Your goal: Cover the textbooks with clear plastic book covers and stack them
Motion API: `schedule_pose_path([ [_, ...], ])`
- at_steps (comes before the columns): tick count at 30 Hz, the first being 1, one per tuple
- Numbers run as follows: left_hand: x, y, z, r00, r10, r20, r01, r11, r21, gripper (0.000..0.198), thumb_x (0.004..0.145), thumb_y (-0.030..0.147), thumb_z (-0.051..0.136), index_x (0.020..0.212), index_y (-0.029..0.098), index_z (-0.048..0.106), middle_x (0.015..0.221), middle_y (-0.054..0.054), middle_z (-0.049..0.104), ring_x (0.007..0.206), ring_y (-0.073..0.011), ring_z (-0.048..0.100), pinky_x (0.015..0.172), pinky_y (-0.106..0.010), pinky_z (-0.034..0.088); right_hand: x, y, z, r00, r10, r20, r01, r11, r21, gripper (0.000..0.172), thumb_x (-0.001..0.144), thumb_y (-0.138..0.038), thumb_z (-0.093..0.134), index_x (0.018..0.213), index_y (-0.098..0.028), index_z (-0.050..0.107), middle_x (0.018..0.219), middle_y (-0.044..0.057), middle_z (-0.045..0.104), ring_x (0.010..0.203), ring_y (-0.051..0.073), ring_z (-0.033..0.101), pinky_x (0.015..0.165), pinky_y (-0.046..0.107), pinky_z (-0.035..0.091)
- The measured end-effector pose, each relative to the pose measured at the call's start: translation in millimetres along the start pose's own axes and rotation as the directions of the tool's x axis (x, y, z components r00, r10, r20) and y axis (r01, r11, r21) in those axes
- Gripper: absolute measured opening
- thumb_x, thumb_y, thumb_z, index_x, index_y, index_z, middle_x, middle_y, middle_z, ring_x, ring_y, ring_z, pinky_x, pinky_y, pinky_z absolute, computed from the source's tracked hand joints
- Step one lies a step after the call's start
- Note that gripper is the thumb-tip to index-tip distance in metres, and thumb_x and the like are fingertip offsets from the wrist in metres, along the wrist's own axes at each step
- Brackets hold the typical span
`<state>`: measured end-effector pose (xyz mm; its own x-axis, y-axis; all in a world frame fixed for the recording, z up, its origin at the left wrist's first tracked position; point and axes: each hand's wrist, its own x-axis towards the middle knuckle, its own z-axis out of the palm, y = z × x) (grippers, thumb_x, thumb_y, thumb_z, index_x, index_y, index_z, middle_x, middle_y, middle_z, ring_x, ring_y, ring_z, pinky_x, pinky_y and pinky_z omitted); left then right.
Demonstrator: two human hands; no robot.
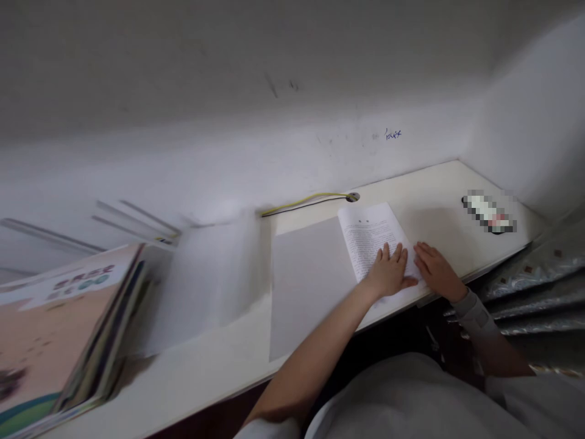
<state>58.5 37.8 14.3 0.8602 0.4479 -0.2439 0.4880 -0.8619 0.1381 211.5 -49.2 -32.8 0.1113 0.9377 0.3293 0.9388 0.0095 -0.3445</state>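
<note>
A white page of printed text lies on the desk in front of me, partly covered by my hands. Flat on its lower half rests my left hand, fingers spread. My right hand lies at the page's right edge with its fingers stretched out and a light band on the wrist. A plain grey sheet lies to the left, bordering the printed page.
At the far left a stack of books lies near a blurred white sheet or panel. Yellow and black cables enter a hole at the back of the white desk. A pixelated object sits at right.
</note>
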Motion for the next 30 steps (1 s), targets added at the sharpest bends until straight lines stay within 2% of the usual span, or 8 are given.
schedule_pose_path([
  [2, -1, -6, -2.5, 0.999, 0.044, 0.029, -0.044, 0.999, 0.004, 0.086, 0.084, 0.066, 0.035, 0.147, 0.010, 0.017, 0.153, -0.017, 0.013, 0.139, -0.0385, 0.010, 0.110, -0.048, 0.020, 0, 9, -7, 1.000, 0.014, 0.020, -0.012, 0.994, -0.112, 0.047, 0.095, -0.035, 0.030, 0.129, -0.011, 0.051, 0.136, 0.018, 0.049, 0.128, 0.031, 0.042, 0.103, 0.053, 0.033],
  [5, 1, -9, -3.4, 0.998, 0.059, 0.013, -0.059, 0.998, 0.019, 0.088, 0.084, 0.067, 0.034, 0.146, 0.008, 0.017, 0.153, -0.018, 0.012, 0.140, -0.0355, 0.009, 0.111, -0.046, 0.018, 0, 20, -11, 0.998, 0.023, 0.058, -0.010, 0.975, -0.223, 0.046, 0.093, -0.039, 0.036, 0.129, -0.014, 0.051, 0.139, 0.017, 0.046, 0.129, 0.034, 0.039, 0.102, 0.056, 0.031],
  [11, 12, -1, -5.5, 0.998, 0.052, -0.036, -0.052, 0.998, 0.022, 0.090, 0.085, 0.066, 0.034, 0.146, 0.003, 0.012, 0.152, -0.020, 0.014, 0.141, -0.0320, 0.009, 0.112, -0.042, 0.015, -3, 26, -4, 0.997, -0.033, 0.071, 0.049, 0.969, -0.244, 0.048, 0.093, -0.040, 0.037, 0.131, -0.013, 0.049, 0.139, 0.017, 0.046, 0.129, 0.031, 0.039, 0.103, 0.050, 0.031],
  [14, 9, -1, -10.2, 0.997, 0.077, -0.009, -0.077, 0.997, -0.001, 0.094, 0.084, 0.065, 0.036, 0.146, 0.000, 0.006, 0.152, -0.022, 0.012, 0.141, -0.0289, 0.008, 0.112, -0.038, 0.015, -3, 26, -3, 0.998, -0.033, 0.057, 0.046, 0.972, -0.230, 0.048, 0.093, -0.040, 0.036, 0.132, -0.014, 0.048, 0.139, 0.017, 0.046, 0.130, 0.030, 0.039, 0.103, 0.049, 0.031],
  [16, 4, -5, -14.0, 0.997, 0.081, -0.004, -0.081, 0.997, 0.002, 0.094, 0.084, 0.066, 0.035, 0.146, 0.002, 0.005, 0.152, -0.022, 0.010, 0.142, -0.0275, 0.008, 0.113, -0.040, 0.014, -2, 26, -4, 0.998, -0.031, 0.062, 0.044, 0.973, -0.226, 0.047, 0.093, -0.040, 0.037, 0.131, -0.015, 0.049, 0.139, 0.016, 0.046, 0.130, 0.030, 0.039, 0.103, 0.049, 0.031],
  [21, -4, -19, -19.5, 0.996, -0.092, 0.002, 0.092, 0.994, 0.060, 0.099, 0.078, 0.074, 0.035, 0.145, 0.003, 0.017, 0.150, -0.026, 0.015, 0.140, -0.0378, 0.006, 0.109, -0.058, 0.006, -2, 23, -8, 0.997, -0.017, 0.069, 0.032, 0.975, -0.220, 0.045, 0.092, -0.038, 0.037, 0.129, -0.015, 0.051, 0.139, 0.017, 0.046, 0.130, 0.030, 0.038, 0.104, 0.049, 0.030],
  [24, -4, -23, -16.9, 0.996, -0.076, 0.046, 0.074, 0.996, 0.057, 0.101, 0.076, 0.075, 0.037, 0.145, 0.004, 0.017, 0.150, -0.026, 0.014, 0.140, -0.0376, 0.009, 0.109, -0.058, 0.009, -2, 20, -10, 0.998, -0.006, 0.069, 0.021, 0.976, -0.219, 0.046, 0.092, -0.038, 0.037, 0.130, -0.015, 0.050, 0.140, 0.017, 0.044, 0.130, 0.030, 0.038, 0.104, 0.049, 0.031],
  [30, -2, -22, -11.4, 0.997, -0.043, 0.058, 0.040, 0.998, 0.047, 0.102, 0.076, 0.076, 0.036, 0.146, 0.004, 0.015, 0.151, -0.025, 0.009, 0.140, -0.0352, 0.008, 0.111, -0.052, 0.010, -2, 21, -10, 0.996, -0.008, 0.084, 0.027, 0.973, -0.230, 0.046, 0.093, -0.037, 0.037, 0.131, -0.016, 0.049, 0.141, 0.016, 0.043, 0.131, 0.030, 0.037, 0.104, 0.049, 0.030],
])
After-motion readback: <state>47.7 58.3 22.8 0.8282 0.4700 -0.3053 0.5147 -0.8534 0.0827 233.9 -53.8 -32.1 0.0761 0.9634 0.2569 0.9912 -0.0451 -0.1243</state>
